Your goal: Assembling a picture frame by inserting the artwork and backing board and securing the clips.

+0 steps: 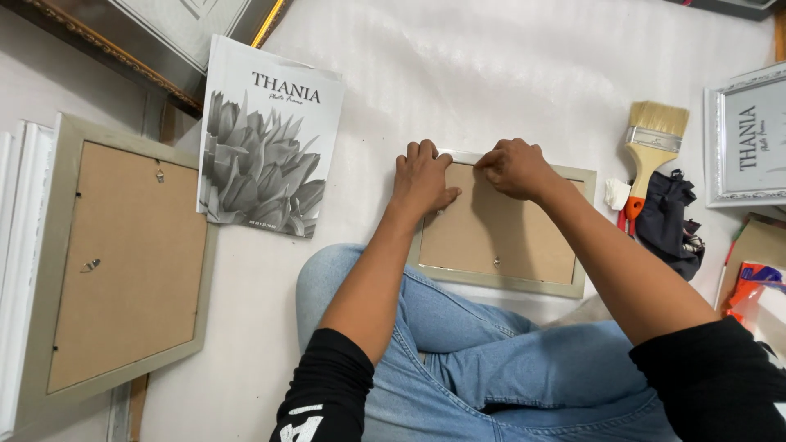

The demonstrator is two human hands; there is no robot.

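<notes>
A small picture frame (499,282) lies face down on the white sheet in front of my crossed legs, its brown backing board up. My left hand (422,180) presses flat on the frame's far left corner, fingers over the top edge. My right hand (514,168) sits at the middle of the top edge, fingertips pinched on something small there that I cannot make out. A small metal hanger shows near the frame's near edge.
A larger frame (123,262) lies face down at the left. A flower print sheet (266,139) lies beside it. A paintbrush (651,151), a dark cloth (667,221) and another framed print (749,139) are at the right. More frames lean at the top left.
</notes>
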